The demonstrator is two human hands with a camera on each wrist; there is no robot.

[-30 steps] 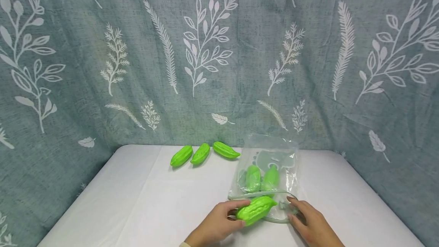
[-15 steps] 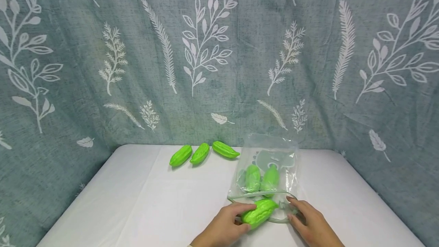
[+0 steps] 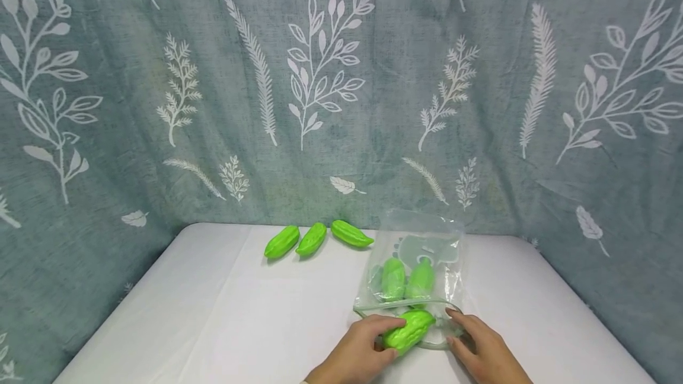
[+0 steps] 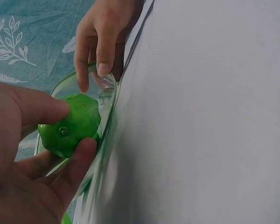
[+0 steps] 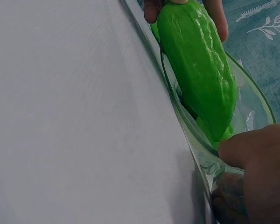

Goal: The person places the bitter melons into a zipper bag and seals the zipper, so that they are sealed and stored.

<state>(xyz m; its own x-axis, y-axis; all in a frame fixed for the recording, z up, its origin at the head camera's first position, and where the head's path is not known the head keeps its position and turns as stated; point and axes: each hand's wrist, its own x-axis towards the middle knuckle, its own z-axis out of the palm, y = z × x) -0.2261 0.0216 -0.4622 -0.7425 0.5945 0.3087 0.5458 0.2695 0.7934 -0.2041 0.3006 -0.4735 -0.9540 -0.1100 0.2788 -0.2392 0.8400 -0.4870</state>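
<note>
My left hand [image 3: 354,351] grips a bright green, ridged bitter melon [image 3: 409,332] by its near end, its pointed end toward the bag's mouth. In the right wrist view that bitter melon [image 5: 196,60] slants into the opening, its tip close to my right thumb [image 5: 242,147]. The clear zip bag [image 3: 450,277] lies flat with its mouth toward me, held apart. My right hand [image 3: 488,345] pinches the right side of the bag's rim. Inside the bag, two more bitter melons, one left [image 3: 393,280] and one right [image 3: 420,280], lie side by side.
Three bitter melons, a left one [image 3: 281,242], a middle one [image 3: 312,239] and a right one [image 3: 351,234], lie along the back of the white-covered table [image 3: 256,319]. Behind the table hangs a grey-green curtain [image 3: 373,105] with white leaf prints.
My left hand has moved a little to the right with the bitter melon, bringing it farther over the bag's mouth. My right hand stays at the rim.
</note>
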